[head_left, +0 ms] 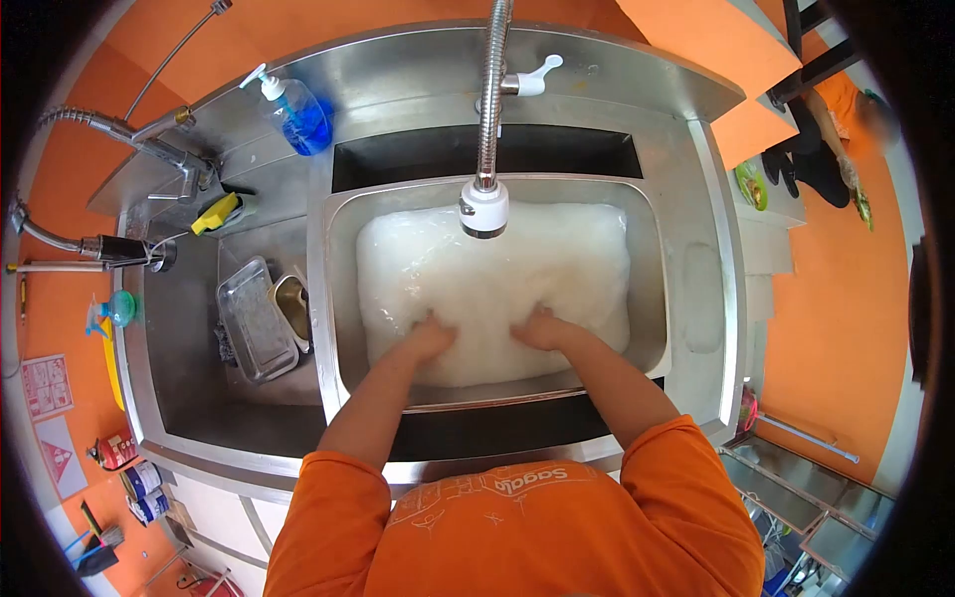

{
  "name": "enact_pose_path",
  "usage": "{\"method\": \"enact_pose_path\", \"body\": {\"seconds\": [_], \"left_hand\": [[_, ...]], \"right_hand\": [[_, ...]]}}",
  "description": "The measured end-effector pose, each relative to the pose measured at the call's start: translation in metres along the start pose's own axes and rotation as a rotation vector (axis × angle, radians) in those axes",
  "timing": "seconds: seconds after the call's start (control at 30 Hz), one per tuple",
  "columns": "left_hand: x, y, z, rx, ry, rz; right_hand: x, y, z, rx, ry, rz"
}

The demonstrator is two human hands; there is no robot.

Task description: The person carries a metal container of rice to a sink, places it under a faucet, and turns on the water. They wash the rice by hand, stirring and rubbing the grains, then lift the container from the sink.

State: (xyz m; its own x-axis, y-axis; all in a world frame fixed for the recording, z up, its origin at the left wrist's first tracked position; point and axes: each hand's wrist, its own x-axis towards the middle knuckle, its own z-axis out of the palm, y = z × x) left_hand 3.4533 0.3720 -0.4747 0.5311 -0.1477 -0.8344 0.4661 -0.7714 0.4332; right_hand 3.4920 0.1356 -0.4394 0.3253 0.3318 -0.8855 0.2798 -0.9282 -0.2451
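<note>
A large stainless-steel basin [649, 298] holds cloudy, milky-white water [497, 269]. Both of my hands dip into it near the basin's front side, a short way apart. My left hand [432, 338] is left of the middle, its visible fingers apart and their tips lost in the white water. On the other side, my right hand [538, 330] has thumb and fingers spread, also partly under the surface. Whatever lies beneath the water is hidden. Above the back of the basin hangs a faucet head [484, 209] on a flexible metal hose; no stream shows from it.
To the left, a second sink [199, 383] holds a metal tray [261, 323] and a small metal bowl [290, 303]. A yellow sponge [216, 214] and a blue soap bottle [301, 121] stand behind. Another person [846, 124] is at the far right.
</note>
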Motion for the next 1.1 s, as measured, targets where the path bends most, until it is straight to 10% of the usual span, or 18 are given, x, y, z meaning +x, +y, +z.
{"method": "enact_pose_path", "body": {"seconds": [0.33, 0.47, 0.63, 0.8, 0.87, 0.9, 0.93, 0.97, 1.1], "left_hand": [[-0.017, 0.065, 0.026, -1.499, -0.191, 0.035], [-0.054, 0.102, 0.021, -1.573, 0.016, 0.193], [-0.053, 0.107, 0.008, -1.494, 0.032, 0.070], [-0.022, 0.086, 0.009, -1.051, 0.259, 0.419], [-0.022, 0.075, -0.007, -0.590, 0.385, 0.508], [-0.017, 0.069, -0.011, -0.518, 0.513, 0.443], [-0.012, 0.061, -0.019, -0.441, 0.625, 0.372], [-0.015, 0.047, -0.032, -0.445, 0.692, 0.351], [0.008, 0.018, -0.045, -0.054, 0.843, 0.091]], "right_hand": [[-0.014, -0.089, 0.004, 1.448, 0.564, -0.117], [-0.021, -0.093, -0.013, 1.948, 0.436, -0.278], [-0.010, -0.084, -0.020, 1.141, 0.822, -0.442], [-0.004, -0.050, -0.039, 1.308, 0.547, -0.420], [0.006, -0.006, -0.040, 0.900, 0.644, -0.398], [0.002, 0.009, -0.049, 0.399, 0.830, -0.398], [-0.014, 0.007, -0.060, 0.945, 0.651, -0.254], [0.006, 0.041, -0.057, 0.871, 0.790, -0.325], [0.057, 0.152, -0.046, -0.052, 1.105, 0.033]]}}
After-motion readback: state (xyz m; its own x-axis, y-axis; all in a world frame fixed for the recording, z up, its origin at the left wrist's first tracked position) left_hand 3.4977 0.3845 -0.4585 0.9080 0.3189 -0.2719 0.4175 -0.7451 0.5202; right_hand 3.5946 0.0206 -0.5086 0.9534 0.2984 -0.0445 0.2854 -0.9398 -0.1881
